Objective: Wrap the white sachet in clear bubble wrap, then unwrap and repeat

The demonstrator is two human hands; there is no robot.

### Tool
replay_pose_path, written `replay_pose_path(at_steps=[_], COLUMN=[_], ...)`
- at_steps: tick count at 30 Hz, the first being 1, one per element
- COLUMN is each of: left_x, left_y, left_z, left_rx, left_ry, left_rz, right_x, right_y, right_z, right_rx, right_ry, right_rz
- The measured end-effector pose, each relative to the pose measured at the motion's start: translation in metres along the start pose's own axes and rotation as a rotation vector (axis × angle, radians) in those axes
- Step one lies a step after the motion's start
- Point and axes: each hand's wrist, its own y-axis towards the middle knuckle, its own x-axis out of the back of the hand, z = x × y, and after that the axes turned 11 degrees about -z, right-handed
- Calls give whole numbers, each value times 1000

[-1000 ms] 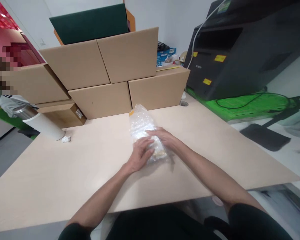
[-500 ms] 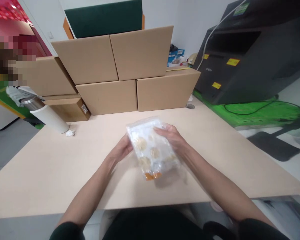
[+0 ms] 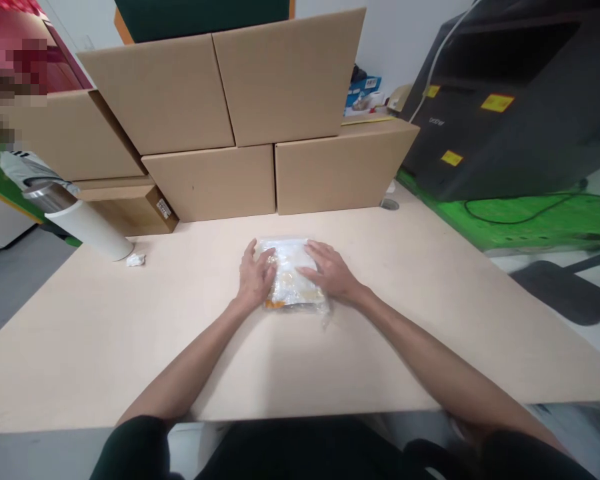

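Note:
A clear plastic package [image 3: 291,275] with white contents and an orange patch at its near left corner lies flat on the pale wooden table [image 3: 190,373]. My left hand [image 3: 256,273] rests on its left edge, fingers spread. On the right edge lies my right hand [image 3: 329,268], its fingers also apart and reaching over the top of the plastic. Loose clear film sticks out at the package's near right corner.
Cardboard boxes [image 3: 210,183] are stacked along the table's back. At the left stand a white cylinder [image 3: 93,230] and a crumpled white scrap [image 3: 136,260]. A large dark machine [image 3: 510,140] sits beyond the right edge, beside a green surface [image 3: 545,217].
The package has come down from a tilted, raised position to lie flat on the table. Both hands have gone from holding its sides to resting spread on it. The view has shifted slightly.

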Motion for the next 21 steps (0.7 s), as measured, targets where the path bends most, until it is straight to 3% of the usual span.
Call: replay_pose_path(at_steps=[4,6,9,12,21], left_x=[21,32,41,41,31], left_y=[11,18,24,28,28], left_z=[5,7,7,8,19], left_rx=[-170,-199,-233,-224,-211], left_ry=[166,211,249,261,252], left_rz=[315,472,603,668,677], right_x=[16,20,23,23,21], right_y=[-1,0,1,0,-4], right_z=[-10,-14,-20,-23,-23], right_rx=[23,42,68,65,70], right_ry=[-18,-16,-5,-2,20], right_rz=[267,339,400,437,404])
